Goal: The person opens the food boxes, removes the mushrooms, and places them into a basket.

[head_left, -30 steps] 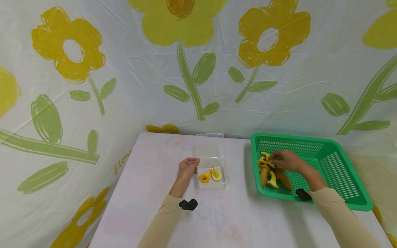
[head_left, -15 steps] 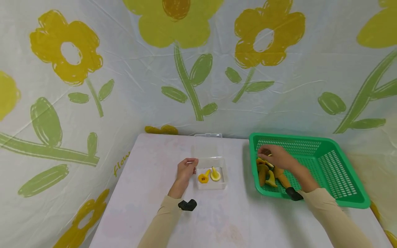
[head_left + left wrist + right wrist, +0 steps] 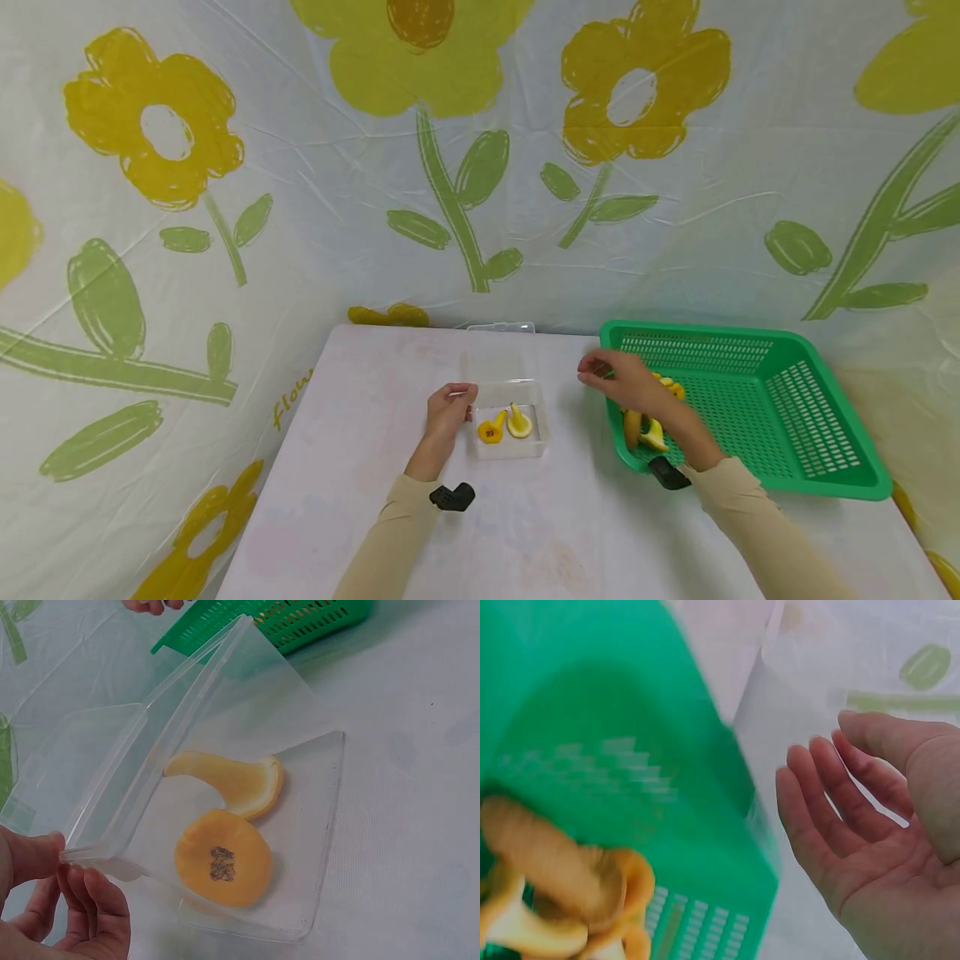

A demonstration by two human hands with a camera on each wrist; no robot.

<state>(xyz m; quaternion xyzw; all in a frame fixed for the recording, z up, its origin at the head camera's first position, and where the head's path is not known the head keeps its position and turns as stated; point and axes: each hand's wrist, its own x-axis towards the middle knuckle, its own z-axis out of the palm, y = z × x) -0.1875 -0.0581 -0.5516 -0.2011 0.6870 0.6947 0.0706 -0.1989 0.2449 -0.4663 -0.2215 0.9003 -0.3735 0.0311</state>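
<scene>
A clear plastic box [image 3: 534, 398] [image 3: 322, 825] sits mid-table with its lid [image 3: 501, 350] tipped back. Inside lie an orange mushroom cap [image 3: 491, 431] [image 3: 223, 857] and a pale yellow mushroom [image 3: 520, 422] [image 3: 232, 780]. My left hand [image 3: 450, 404] [image 3: 52, 892] pinches the box's near left corner. My right hand [image 3: 615, 375] [image 3: 855, 817] hovers over the left rim of the green basket [image 3: 757, 335] [image 3: 630, 712], palm bare and fingers relaxed. Several yellow-brown mushrooms [image 3: 645, 429] [image 3: 562, 877] lie in the basket's left end.
The white table [image 3: 540, 533] is backed by a cloth printed with yellow flowers [image 3: 450, 167], which also drapes the left side. The basket fills the right part of the table. Black wrist cameras [image 3: 452, 497] [image 3: 667, 473] sit on both sleeves.
My right hand has lifted off the mushroom pile and moved left over the basket's rim toward the box. My left hand has stayed on the box.
</scene>
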